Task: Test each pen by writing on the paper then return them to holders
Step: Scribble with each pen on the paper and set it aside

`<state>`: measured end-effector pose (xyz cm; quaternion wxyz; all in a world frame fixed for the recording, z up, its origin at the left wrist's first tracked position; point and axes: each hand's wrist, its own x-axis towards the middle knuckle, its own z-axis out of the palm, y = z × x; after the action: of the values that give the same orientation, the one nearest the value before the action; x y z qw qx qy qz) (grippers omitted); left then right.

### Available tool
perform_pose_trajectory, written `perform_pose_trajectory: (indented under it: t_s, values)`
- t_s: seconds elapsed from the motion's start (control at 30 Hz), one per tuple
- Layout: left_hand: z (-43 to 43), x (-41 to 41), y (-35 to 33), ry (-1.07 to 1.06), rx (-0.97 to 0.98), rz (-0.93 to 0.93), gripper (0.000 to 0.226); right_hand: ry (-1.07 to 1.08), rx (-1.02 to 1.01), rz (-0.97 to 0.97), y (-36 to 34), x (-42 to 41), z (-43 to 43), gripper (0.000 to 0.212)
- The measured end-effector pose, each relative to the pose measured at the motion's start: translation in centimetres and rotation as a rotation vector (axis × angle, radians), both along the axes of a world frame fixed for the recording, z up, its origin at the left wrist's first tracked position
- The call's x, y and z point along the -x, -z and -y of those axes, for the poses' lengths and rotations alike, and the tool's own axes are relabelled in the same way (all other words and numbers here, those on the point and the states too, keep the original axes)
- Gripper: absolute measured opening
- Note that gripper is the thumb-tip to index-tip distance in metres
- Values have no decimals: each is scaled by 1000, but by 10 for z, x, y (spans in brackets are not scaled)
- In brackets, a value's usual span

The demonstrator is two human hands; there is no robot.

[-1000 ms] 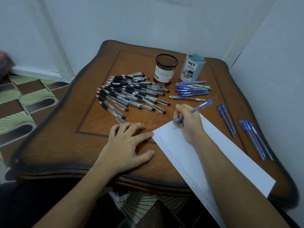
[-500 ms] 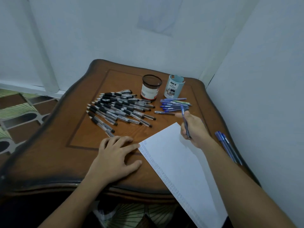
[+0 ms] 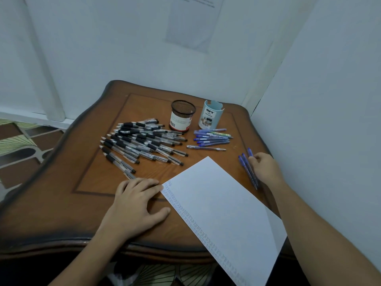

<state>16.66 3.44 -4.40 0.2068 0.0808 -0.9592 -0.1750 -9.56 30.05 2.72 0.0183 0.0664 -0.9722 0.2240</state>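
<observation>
Two holders (image 3: pixel 182 118) behind pens (image 3: pixel 144 141) — left hand (image 3: pixel 134 207) flat; right hand (image 3: pixel 266 168) at blue pens (image 3: pixel 247 170), grip unclear.

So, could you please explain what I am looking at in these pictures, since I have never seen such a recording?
There is no machine here. A person works with two bare hands, and every picture comes from one camera worn on the head, looking forward and down. On the wooden table lie a sheet of paper with small test marks along one edge, a heap of black pens and a row of blue pens. Behind them stand two holders, a dark mesh cup and a pale blue cup. The left hand lies flat on the table, fingertips at the paper's corner. The right hand holds a blue pen in curled fingers, beside two other pens.
</observation>
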Motion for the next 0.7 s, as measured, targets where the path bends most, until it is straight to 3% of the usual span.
perform_pose_trajectory:
  t_s: [0.17,0.23,0.33,0.43,0.53,0.7]
  values:
    - [1,1,2,8,30,-13,64,66,-345,-52,6,8,8,36]
    - [2,2,2,14,45,-17,64,43,-415,-155,5,4,23,36]
    - [1,2,0,27,51,-23,64,-198,-308,-280,6,6,49,33]
    - [2,1,0,38,34,-35,64,-495,-275,-189,11,11,84,35]
    - [2,0,0,44,32,-37,64,-525,-229,-139,17,10,109,34]
    - [3,0,1,50,32,-37,64,-567,-224,-236,20,12,123,19]
